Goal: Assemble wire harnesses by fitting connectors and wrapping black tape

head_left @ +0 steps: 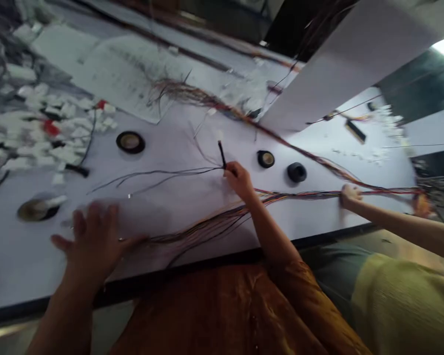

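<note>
Right hand (239, 180) pinching thin wire bundle (170, 172) at black sleeve (222, 154), mid white bench (177, 143); left hand (94, 241) spread wide, open, just beside loose coloured wires (214, 227). Strands light, limp, tangle-prone; firmest hold at sleeve, not loose ends.

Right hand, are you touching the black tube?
Touching: the head view shows the right hand with its fingers against the lower end of the black tube.

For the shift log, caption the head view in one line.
Right hand pinches a black-sleeved wire bundle; left hand spread beside coloured wires that a co-worker's hand touches.
</note>
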Available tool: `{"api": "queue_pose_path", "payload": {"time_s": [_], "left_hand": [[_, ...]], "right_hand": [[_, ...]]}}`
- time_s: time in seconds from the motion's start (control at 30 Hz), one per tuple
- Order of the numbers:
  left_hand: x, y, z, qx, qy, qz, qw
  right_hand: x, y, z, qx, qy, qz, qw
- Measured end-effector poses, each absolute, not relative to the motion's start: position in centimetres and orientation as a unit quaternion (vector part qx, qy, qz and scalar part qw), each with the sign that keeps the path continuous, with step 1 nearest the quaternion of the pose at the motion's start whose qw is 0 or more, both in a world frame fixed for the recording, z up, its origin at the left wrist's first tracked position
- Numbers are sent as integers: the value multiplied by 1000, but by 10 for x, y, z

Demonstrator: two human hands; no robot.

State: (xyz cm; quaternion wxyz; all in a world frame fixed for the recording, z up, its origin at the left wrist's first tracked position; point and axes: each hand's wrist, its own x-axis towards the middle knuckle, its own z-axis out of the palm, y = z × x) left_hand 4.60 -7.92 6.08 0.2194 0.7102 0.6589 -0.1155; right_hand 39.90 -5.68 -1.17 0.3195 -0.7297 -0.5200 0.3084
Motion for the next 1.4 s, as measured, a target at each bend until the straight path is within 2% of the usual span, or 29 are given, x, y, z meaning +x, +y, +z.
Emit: {"api": "queue_pose_path", "payload": {"time_s": [0.03,0.1,0.17,0.23,0.37,0.5,0.67,0.87,1.0,1.2,1.4], "left_hand": [[40,-81,55,728,650,-103,195],[40,-83,53,765,605,-25,220],[58,-82,61,774,533,53,337],[91,-77,69,752,448,70,478],[167,-61,52,677,399,164,596],[216,-45,10,446,421,263,745],[235,-35,-8,331,447,381,738],[238,-27,-9,285,455,391,748],[236,-27,-11,327,437,379,747],[239,-32,-9,382,401,374,744],[242,-32,-10,339,418,399,742]], "right_hand": [[402,-55,-16,-712,-502,334,361],[406,-54,-15,-682,-469,384,408],[408,-57,-6,-662,-450,420,428],[407,-60,0,-647,-441,437,442],[406,-64,-2,-632,-442,445,455],[406,-69,-7,-621,-465,429,464],[402,-73,-8,-605,-479,428,471],[399,-74,-12,-603,-511,408,457],[399,-76,-11,-602,-541,382,446],[398,-79,-8,-595,-532,403,447],[396,-80,-6,-602,-531,402,440]]}}
